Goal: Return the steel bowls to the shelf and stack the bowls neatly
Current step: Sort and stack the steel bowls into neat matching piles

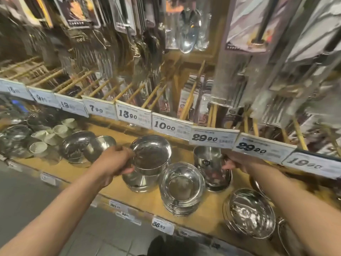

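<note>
My left hand (115, 163) grips the rim of a steel bowl (151, 154) that tops a tall stack (140, 179) on the wooden shelf (83, 174). To its right stands a lower stack of wide steel bowls (181, 189). My right hand (238, 163) reaches under the price rail and holds the edge of a shallow steel bowl (218, 178), with a steel cup (207, 157) standing in or just behind it. The right fingers are partly hidden by the price tags.
A rail of price tags (214, 138) overhangs the shelf. Steel dishes (77, 147) and small white cups (55, 133) lie at left, perforated steel baskets (251, 215) at right. Packaged utensils (188, 30) hang above. Grey floor (27, 196) lies below.
</note>
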Demonstrator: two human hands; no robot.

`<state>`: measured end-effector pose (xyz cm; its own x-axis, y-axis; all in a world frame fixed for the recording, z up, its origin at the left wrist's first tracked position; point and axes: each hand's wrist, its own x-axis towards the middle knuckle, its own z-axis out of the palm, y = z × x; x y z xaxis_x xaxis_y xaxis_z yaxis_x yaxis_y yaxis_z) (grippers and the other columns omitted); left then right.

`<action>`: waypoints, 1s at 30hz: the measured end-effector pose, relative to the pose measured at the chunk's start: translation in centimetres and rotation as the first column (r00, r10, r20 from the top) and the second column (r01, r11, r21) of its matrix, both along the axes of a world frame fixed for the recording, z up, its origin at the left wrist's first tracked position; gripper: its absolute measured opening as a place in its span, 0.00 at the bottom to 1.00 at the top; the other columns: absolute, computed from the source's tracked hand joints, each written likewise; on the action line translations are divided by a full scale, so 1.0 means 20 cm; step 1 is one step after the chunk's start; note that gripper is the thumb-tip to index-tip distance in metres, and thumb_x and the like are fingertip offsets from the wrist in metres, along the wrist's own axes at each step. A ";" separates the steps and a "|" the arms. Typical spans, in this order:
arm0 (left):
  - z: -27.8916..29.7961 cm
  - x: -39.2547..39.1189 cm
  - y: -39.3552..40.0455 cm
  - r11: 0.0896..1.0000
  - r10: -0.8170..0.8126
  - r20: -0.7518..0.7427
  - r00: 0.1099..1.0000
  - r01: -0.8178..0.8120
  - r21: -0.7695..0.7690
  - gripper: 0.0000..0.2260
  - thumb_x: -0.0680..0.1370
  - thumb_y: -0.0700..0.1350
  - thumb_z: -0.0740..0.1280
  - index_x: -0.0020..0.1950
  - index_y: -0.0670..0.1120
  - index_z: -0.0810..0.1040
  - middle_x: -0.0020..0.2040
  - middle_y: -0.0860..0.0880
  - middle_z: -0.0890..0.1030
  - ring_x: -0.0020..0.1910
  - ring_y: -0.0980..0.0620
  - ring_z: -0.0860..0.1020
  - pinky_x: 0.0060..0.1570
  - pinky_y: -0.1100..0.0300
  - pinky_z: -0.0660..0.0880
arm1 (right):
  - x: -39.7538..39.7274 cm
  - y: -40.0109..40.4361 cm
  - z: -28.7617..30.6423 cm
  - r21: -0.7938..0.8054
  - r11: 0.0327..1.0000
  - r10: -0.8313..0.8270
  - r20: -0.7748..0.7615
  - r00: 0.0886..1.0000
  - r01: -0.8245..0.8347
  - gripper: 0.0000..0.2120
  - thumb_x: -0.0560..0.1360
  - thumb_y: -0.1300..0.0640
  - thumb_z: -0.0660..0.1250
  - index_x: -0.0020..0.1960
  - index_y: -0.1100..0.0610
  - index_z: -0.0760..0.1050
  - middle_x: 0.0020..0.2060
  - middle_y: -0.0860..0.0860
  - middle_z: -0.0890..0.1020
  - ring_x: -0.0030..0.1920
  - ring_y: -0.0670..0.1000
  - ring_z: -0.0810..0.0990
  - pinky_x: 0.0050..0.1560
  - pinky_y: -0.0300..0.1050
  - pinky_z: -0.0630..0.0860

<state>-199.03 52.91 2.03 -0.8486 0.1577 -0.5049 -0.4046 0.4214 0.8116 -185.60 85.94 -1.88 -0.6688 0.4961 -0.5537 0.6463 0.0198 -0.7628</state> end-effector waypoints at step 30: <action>0.21 0.51 0.29 0.928 -0.366 0.119 0.923 0.352 0.123 0.03 0.77 0.31 0.64 0.45 0.37 0.75 0.26 0.44 0.80 0.24 0.51 0.80 0.21 0.64 0.77 | 1.12 0.00 0.30 -0.090 0.942 -0.334 -0.217 0.917 0.322 0.07 0.80 0.65 0.63 0.54 0.66 0.79 0.35 0.59 0.84 0.28 0.50 0.83 0.25 0.38 0.79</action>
<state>-188.86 58.80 6.23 -0.6492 0.4928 -0.5794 -0.3518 0.4807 0.8032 -163.28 86.02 4.19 -0.5835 0.6840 -0.4378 0.4199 -0.2072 -0.8836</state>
